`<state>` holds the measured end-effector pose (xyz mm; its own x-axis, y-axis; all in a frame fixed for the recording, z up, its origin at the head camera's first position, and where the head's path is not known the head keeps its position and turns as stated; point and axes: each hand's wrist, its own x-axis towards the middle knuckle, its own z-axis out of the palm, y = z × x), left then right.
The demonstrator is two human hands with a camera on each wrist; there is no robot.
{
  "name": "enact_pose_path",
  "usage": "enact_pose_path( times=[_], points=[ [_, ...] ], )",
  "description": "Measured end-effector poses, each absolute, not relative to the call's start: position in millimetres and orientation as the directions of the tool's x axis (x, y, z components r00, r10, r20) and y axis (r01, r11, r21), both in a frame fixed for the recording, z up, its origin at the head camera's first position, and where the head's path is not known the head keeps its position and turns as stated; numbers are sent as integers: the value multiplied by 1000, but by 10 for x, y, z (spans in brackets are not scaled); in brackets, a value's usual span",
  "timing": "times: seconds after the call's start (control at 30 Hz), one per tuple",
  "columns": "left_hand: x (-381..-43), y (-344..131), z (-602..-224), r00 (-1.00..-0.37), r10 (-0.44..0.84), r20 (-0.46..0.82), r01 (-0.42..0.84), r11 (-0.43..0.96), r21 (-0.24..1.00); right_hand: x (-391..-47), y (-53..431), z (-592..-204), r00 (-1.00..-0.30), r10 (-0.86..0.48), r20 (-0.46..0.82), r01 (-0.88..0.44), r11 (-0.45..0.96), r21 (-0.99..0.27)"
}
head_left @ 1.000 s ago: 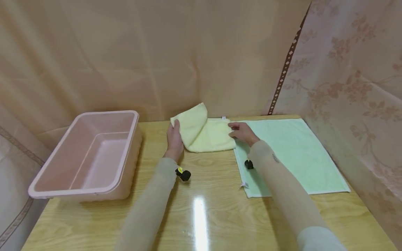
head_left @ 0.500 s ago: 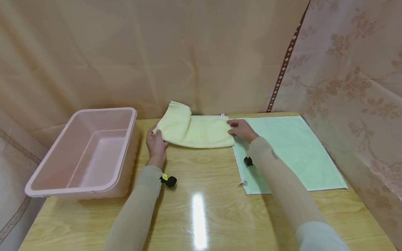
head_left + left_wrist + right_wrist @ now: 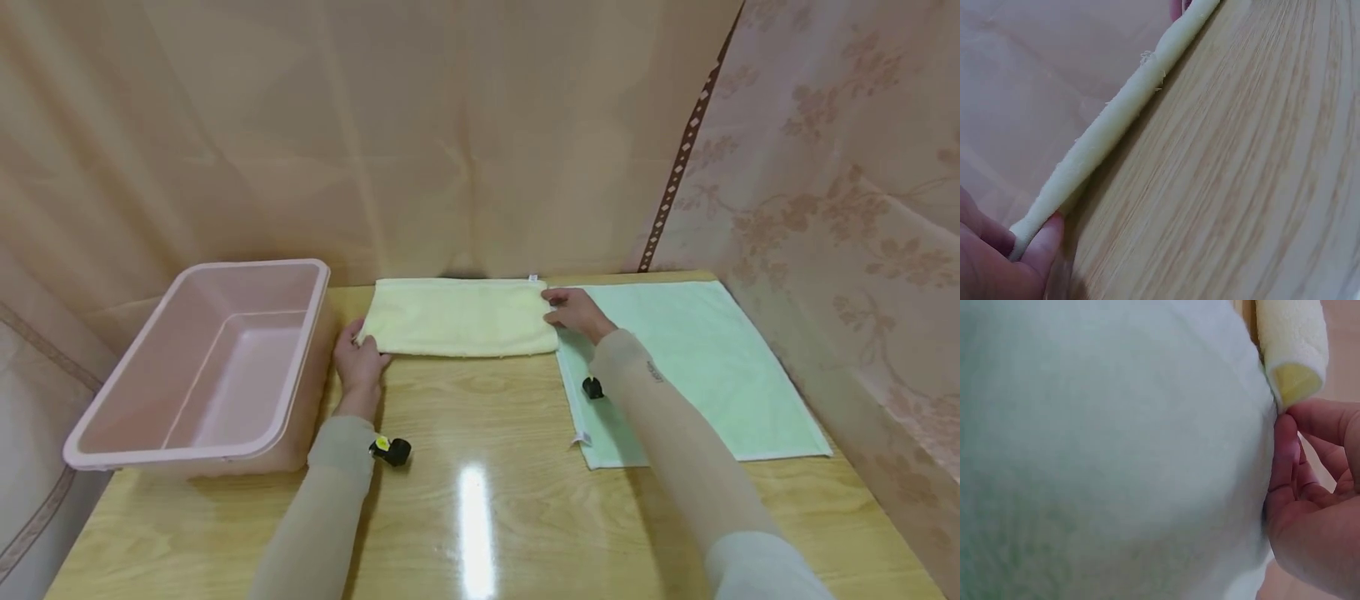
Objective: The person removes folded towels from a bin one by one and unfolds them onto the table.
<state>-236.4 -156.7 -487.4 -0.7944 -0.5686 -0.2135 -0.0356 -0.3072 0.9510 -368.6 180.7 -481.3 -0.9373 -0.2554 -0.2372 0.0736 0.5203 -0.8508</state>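
Note:
A pale yellow towel [image 3: 461, 317], folded into a long strip, stretches between my hands near the back of the table. Its near left corner is pinched by my left hand [image 3: 358, 371], thumb on top. In the left wrist view, the yellow towel [image 3: 1107, 125] is seen edge-on, with the left hand [image 3: 1007, 259] gripping its lower end. My right hand [image 3: 581, 315] pinches the right end between thumb and fingers. Up close, the right hand [image 3: 1316, 481] holds the towel's open folded edge. A mint green towel [image 3: 697, 367] lies flat under the right forearm.
A pink plastic basin [image 3: 296, 375] stands on the left side of the wooden table [image 3: 525, 500], close to my left hand. Beige curtain [image 3: 450, 150] hangs right behind the table's back edge. A floral curtain [image 3: 862, 217] borders the right side.
My left hand has moved left and toward me, drawing the folded-over part of the yellow towel out flat. The right hand has stayed at the towel's right end.

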Motion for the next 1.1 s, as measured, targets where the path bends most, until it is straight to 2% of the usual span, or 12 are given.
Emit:
enact_pose_path(
  times=[0.23, 0.6, 0.7, 0.83, 0.93, 1.0, 1.1],
  points=[
    [-2300, -1630, -4873, -814, -544, -206, -83, -241, 967, -3662, 1766, -4825, -951, -272, -146, -36, 569, -822],
    [-2241, -1641, -4848, -834, -508, -215, -168, -137, 976, -3653, 1775, -4807, -952, -273, -135, -51, 580, -813],
    [-2228, -1659, -4845, -846, -497, -191, -199, -38, 979, -3655, 1770, -4806, -950, -272, -152, -36, 579, -815],
    [-2199, -1663, -4774, -867, -486, -110, -253, 239, 937, -3663, 1786, -4736, -934, -279, -224, 33, 557, -830],
    [-2200, -1642, -4689, -889, -456, -38, -248, 410, 877, -3694, 1818, -4666, -919, -290, -268, 74, 541, -838],
    [-2222, -1627, -4627, -918, -396, 5, -196, 465, 863, -3728, 1834, -4638, -916, -294, -272, 76, 540, -838],
    [-2293, -1615, -4521, -970, -243, 19, -82, 398, 914, -3758, 1840, -4611, -925, -294, -241, 39, 557, -830]
  ],
)
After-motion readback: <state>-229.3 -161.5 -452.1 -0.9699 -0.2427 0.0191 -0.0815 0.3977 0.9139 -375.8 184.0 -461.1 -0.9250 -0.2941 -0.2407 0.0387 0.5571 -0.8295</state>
